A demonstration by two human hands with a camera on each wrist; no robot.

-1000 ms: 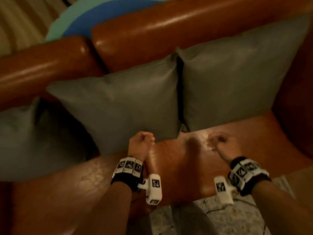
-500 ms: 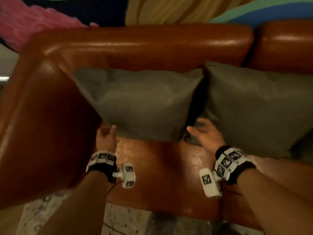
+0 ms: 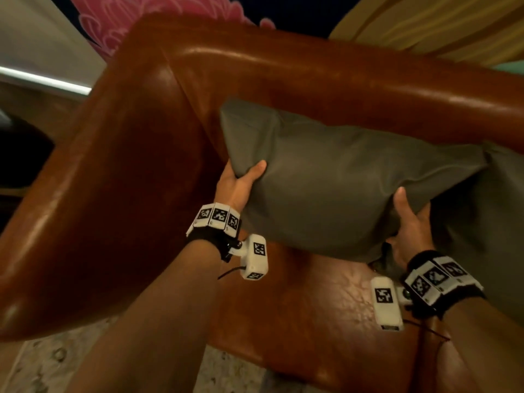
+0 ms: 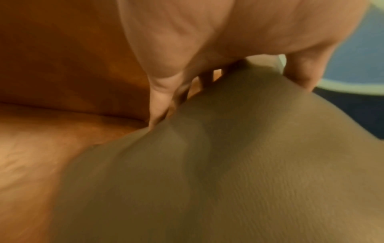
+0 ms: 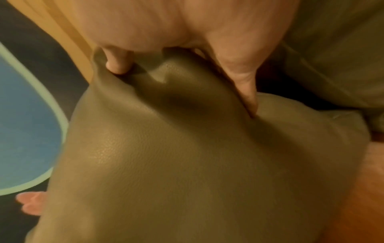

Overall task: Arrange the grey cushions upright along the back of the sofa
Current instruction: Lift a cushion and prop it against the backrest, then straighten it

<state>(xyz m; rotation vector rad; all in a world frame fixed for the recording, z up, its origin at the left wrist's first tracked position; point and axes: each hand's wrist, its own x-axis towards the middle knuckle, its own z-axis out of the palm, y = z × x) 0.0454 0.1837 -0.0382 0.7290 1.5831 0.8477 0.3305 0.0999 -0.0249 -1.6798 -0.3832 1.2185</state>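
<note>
A grey cushion (image 3: 340, 188) leans against the back of the brown leather sofa (image 3: 312, 80) at its left end, raised a little above the seat. My left hand (image 3: 241, 180) grips its left edge, thumb on the front face and fingers behind. My right hand (image 3: 408, 219) grips its lower right corner, thumb pressed into the front. The left wrist view shows the cushion (image 4: 228, 172) close up under my left hand (image 4: 207, 78). In the right wrist view my right hand (image 5: 187, 70) pinches folds of the cushion (image 5: 166, 164). A second grey cushion (image 3: 499, 222) stands to the right.
The sofa's left armrest (image 3: 99, 194) curves close beside my left forearm. The bare leather seat (image 3: 312, 307) lies below the cushion. A patterned floor (image 3: 56, 361) shows at the lower left. A colourful mural (image 3: 141, 12) is behind the sofa.
My view has swung left to the sofa's end. Both hands went from reaching under the left cushion to gripping its two sides, and the cushion has come up off the seat.
</note>
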